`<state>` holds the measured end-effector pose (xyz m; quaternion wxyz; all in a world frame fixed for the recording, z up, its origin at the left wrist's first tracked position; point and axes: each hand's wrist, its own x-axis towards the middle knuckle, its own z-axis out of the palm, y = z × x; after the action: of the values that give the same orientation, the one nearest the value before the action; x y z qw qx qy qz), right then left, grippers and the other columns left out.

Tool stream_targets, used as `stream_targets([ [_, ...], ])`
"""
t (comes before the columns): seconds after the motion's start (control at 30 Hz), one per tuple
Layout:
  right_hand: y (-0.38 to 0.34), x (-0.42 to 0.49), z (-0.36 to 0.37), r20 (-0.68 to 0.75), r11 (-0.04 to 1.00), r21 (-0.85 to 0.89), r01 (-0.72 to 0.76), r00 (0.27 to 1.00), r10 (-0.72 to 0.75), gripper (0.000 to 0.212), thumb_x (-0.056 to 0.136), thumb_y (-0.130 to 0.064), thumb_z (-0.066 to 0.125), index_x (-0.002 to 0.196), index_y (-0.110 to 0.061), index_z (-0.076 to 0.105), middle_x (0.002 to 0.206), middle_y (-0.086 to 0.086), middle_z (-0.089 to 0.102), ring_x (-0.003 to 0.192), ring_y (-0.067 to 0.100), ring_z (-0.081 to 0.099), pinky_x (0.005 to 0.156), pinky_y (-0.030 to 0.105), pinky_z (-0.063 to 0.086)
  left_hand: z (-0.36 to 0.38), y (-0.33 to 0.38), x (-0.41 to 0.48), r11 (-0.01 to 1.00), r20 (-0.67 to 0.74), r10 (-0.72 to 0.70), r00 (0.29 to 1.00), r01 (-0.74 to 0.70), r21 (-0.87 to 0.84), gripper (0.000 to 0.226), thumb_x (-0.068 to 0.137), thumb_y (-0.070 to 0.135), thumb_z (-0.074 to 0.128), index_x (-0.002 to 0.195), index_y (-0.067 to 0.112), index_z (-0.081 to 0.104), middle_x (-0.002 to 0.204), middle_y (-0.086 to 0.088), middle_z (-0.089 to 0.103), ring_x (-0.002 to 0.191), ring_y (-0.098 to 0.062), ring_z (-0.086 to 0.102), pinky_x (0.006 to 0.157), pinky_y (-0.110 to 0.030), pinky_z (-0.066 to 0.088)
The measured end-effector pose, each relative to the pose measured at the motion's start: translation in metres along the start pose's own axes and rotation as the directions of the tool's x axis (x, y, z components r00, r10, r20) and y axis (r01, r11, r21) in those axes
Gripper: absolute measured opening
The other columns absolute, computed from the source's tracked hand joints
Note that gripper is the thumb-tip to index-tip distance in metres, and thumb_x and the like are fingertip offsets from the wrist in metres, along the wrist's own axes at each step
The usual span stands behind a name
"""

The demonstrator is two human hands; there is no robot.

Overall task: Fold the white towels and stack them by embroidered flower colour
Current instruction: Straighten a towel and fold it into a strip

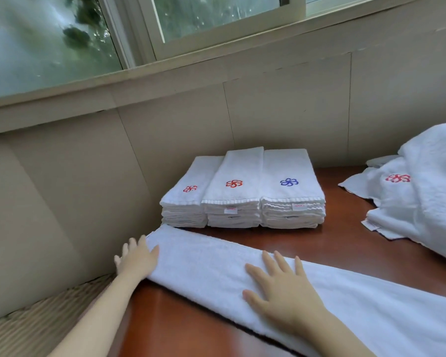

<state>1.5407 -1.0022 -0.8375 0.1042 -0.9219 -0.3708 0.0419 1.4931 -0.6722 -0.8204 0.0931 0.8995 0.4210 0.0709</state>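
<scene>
Across the front of the worktop (332, 243), the folded towel (204, 261) lies as a long strip. Its long axis runs from the left edge, just in front of the stacks, toward the front right corner. Your left hand (137, 258) sits at the strip's left end, fingers straight, thumb on the cloth, gripping nothing. Your right hand (281, 287) presses flat near the strip's middle, fingers spread. The left end lies nearest your left hand, so the next fold probably carries that end rightward along the long axis. No flower shows on this towel. Two red-flower stacks (232, 176) and one blue-flower stack (289, 171) stand at the back.
</scene>
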Motion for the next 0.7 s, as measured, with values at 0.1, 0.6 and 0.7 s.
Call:
stream_targets([
  [0.1, -0.001, -0.001, -0.001, -0.017, 1.0, 0.009, -0.002, 1.0, 0.002, 0.057, 0.093, -0.061, 0.025, 0.146, -0.039, 0.022, 0.16, 0.003, 0.004, 0.148, 0.023, -0.005, 0.115, 0.053, -0.007, 0.005, -0.003, -0.036, 0.871, -0.082, -0.173, 0.981, 0.114, -0.478, 0.064, 0.091, 0.031, 0.056, 0.142, 0.001, 0.031, 0.143, -0.018, 0.038, 0.133, -0.035, 0.033, 0.109, -0.041, 0.029],
  [0.6, 0.036, -0.084, -0.059, 0.207, -0.152, 0.974, -0.168, 0.932, 0.296, 0.05, 0.097, -0.056, 0.031, 0.117, -0.019, 0.057, 0.112, 0.01, 0.067, 0.097, 0.024, 0.067, 0.083, 0.035, 0.047, -0.089, 0.13, -0.196, 0.435, -0.071, 0.518, 0.852, -0.334, -0.836, 0.054, 0.07, 0.012, 0.062, 0.12, 0.028, 0.048, 0.092, 0.017, 0.059, 0.082, 0.003, 0.058, 0.071, -0.016, 0.045],
  [0.7, 0.079, -0.115, -0.07, 0.309, -0.527, 0.841, -0.118, 0.906, 0.289, 0.072, 0.089, -0.071, 0.032, 0.11, -0.008, 0.061, 0.108, 0.021, 0.069, 0.094, 0.042, 0.068, 0.08, 0.049, 0.051, -0.091, 0.151, -0.231, 0.595, 0.326, 0.77, 0.548, -0.434, -0.677, 0.046, 0.077, 0.027, 0.062, 0.118, 0.045, 0.054, 0.086, 0.023, 0.06, 0.069, 0.001, 0.059, 0.062, -0.014, 0.045],
])
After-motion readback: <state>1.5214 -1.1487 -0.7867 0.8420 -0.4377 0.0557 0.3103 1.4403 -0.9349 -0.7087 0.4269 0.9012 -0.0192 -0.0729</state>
